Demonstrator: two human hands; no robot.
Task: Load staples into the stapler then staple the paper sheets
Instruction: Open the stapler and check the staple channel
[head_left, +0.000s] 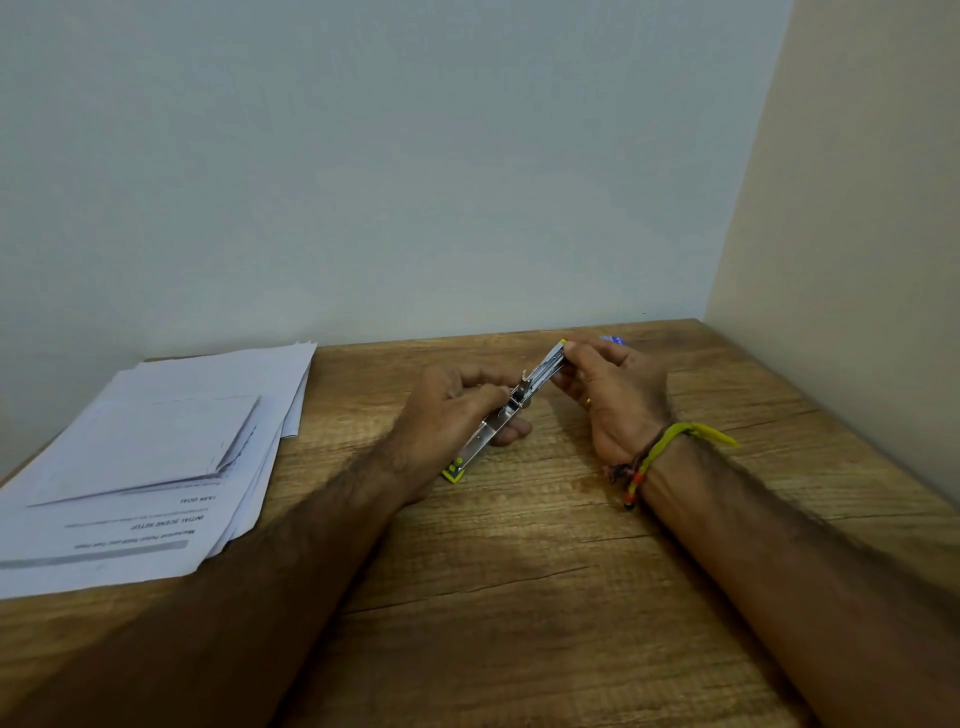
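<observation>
Both hands are on the stapler (511, 402), which is held just above the worktop (519, 571), near its far right corner; the left hand (447, 415) has its grip pinched on the metal middle section, thumb on top and fingers curled underneath; the right hand (610, 395) pinches the far, yellow-tipped end between thumb and fingertips. The stapler runs on a diagonal from the yellow end near the left wrist up to the right hand's fingers, and its top appears swung open, the metal channel exposed; whether any staples sit in it is too small to tell. Out to the left lie the paper sheets (156, 452), a loose pile well apart from the hands, untouched. A small blue thing (614, 339) peeps out behind the right hand; perhaps the staple box, though that is a guess. The risk from here: the spring pusher snapping forward on a fingertip, or a staple strip going in crooked and jamming.
</observation>
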